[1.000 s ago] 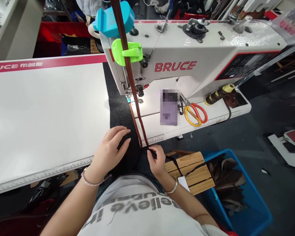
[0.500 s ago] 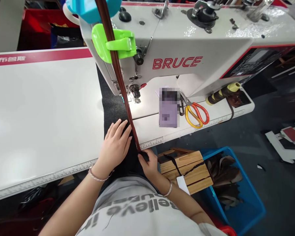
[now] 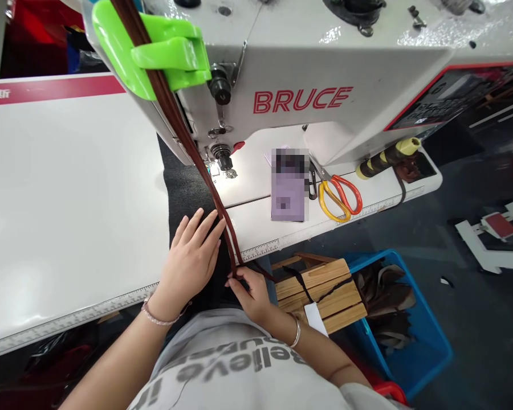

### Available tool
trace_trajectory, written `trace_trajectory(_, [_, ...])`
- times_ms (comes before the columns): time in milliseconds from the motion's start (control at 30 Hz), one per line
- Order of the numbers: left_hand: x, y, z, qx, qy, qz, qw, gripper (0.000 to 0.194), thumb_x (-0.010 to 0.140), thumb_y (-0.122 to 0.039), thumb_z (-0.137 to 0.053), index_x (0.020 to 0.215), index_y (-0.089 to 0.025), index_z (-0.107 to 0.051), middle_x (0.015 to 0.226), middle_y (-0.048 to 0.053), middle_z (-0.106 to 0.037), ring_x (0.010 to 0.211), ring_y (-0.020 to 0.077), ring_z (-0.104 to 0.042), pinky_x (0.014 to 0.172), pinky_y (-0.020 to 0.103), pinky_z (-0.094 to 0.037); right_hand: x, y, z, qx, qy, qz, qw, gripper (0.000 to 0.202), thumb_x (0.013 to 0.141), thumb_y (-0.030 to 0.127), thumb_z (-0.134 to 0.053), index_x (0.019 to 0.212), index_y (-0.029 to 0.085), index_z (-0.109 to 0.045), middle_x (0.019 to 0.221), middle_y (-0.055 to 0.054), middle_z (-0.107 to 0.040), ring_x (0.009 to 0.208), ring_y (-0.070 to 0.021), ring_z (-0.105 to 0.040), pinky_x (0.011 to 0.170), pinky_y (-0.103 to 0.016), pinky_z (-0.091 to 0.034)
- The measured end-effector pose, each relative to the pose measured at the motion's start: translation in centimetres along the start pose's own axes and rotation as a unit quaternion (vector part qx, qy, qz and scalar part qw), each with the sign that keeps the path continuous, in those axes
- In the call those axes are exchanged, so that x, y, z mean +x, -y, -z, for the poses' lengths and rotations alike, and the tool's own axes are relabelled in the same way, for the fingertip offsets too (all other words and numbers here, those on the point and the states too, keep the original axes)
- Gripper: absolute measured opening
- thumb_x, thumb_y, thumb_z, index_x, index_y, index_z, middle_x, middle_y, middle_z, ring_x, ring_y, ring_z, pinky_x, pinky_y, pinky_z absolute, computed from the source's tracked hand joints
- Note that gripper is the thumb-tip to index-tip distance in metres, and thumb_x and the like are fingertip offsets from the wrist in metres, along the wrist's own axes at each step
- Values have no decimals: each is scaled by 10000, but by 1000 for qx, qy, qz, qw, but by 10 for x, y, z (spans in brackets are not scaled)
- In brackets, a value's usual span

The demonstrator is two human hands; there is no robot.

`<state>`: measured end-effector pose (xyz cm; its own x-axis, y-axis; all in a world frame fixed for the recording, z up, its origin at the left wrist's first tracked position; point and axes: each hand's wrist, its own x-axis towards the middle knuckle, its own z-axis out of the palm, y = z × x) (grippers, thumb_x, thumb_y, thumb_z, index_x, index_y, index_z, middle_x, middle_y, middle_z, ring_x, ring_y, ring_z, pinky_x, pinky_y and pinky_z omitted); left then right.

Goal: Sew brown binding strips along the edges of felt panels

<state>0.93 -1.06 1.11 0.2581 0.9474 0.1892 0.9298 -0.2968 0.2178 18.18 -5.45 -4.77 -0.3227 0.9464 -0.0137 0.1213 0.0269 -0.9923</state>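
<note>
Dark cloth [image 3: 182,188] lies along the sewing machine's [image 3: 299,74] left side and runs down to my lap. My left hand [image 3: 192,250] rests on it, fingers spread, fingertips beside a brown strip [image 3: 183,134]. That strip hangs from the top past a green clip [image 3: 166,57] on the machine head and divides into two strands lower down. At the table's front edge, my right hand [image 3: 250,293] pinches the lower end of the strip between thumb and fingers. The needle area is lit, just above and right of my left fingertips.
Right of the needle area lie a purple, partly blurred item [image 3: 288,193], scissors [image 3: 342,199] with yellow and red handles, and a thread cone [image 3: 389,158]. Below the table edge are a wooden slatted stool [image 3: 325,290] and a blue bin [image 3: 427,341] holding dark scraps.
My right hand has moved slightly down and left with the strip's end. The strip now shows two separate strands near it. The view has come closer to the machine; my left hand stays flat on the cloth.
</note>
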Motion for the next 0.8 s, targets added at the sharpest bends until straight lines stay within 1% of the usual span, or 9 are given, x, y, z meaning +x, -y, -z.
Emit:
trace_trajectory(133, [0,0,-2,-1,-6,2,1000,468,942,-184,-400,1410,-176,-423,1459,101,-436,1420,311,-274,1161,536,-239,-3,9,8,46,65,-2,997,185,945,303,-465,897,203,-613,621,-1,-649,582,-146,-634,620,-261,-521])
trace_trajectory(200, [-1,0,-2,-3,-11,4,1000,475,940,-181,-403,1415,-175,-416,1455,105,-441,1423,309,-269,1163,537,-235,-2,14,11,47,89,1,995,204,950,313,-453,900,207,-619,628,-4,-659,581,-146,-637,618,-262,-527])
trace_trajectory(267, [-1,0,-3,-2,-15,4,1000,477,939,-178,-404,1416,-168,-414,1454,110,-443,1425,307,-264,1166,534,-231,0,18,12,42,100,2,994,192,941,311,-468,911,207,-627,668,-13,-686,623,-153,-655,646,-269,-537])
trace_trajectory(333, [-1,0,-2,-1,-14,0,1000,474,939,-177,-402,1413,-159,-416,1455,113,-441,1426,306,-261,1168,529,-230,3,22,11,46,112,0,993,164,922,295,-501,978,201,-623,746,-25,-711,692,-161,-672,693,-282,-548])
trace_trajectory(433, [-1,0,-2,1,-14,-4,1000,466,941,-182,-398,1406,-150,-421,1455,120,-439,1428,306,-257,1167,529,-232,8,25,8,79,134,-7,988,261,896,273,-544,1145,198,-565,890,-45,-712,797,-168,-673,768,-308,-558])
trace_trajectory(500, [-1,1,-3,1,-14,-4,1000,460,942,-185,-397,1400,-145,-424,1456,123,-437,1429,308,-254,1166,532,-233,10,27,5,109,133,-18,985,324,897,282,-550,1210,202,-520,940,-53,-699,846,-172,-666,799,-324,-559])
trace_trajectory(567, [-1,1,-4,1,-14,-4,1000,453,945,-187,-393,1394,-141,-424,1458,122,-434,1428,311,-255,1166,533,-233,13,28,3,140,120,-37,982,334,912,319,-542,1224,207,-501,927,-51,-694,835,-170,-667,789,-326,-564])
trace_trajectory(667, [-1,1,-4,4,-10,-6,1000,444,949,-195,-390,1389,-145,-420,1460,119,-430,1426,318,-257,1168,531,-231,16,30,0,185,100,-72,975,310,930,372,-528,1195,211,-511,851,-34,-692,722,-152,-664,699,-300,-568])
trace_trajectory(800, [-2,1,-1,15,5,-10,1000,437,950,-193,-394,1379,-113,-422,1457,141,-425,1425,330,-253,1179,519,-217,22,32,-4,218,80,-113,966,248,948,385,-515,1121,212,-551,738,-14,-683,622,-132,-646,585,-246,-521])
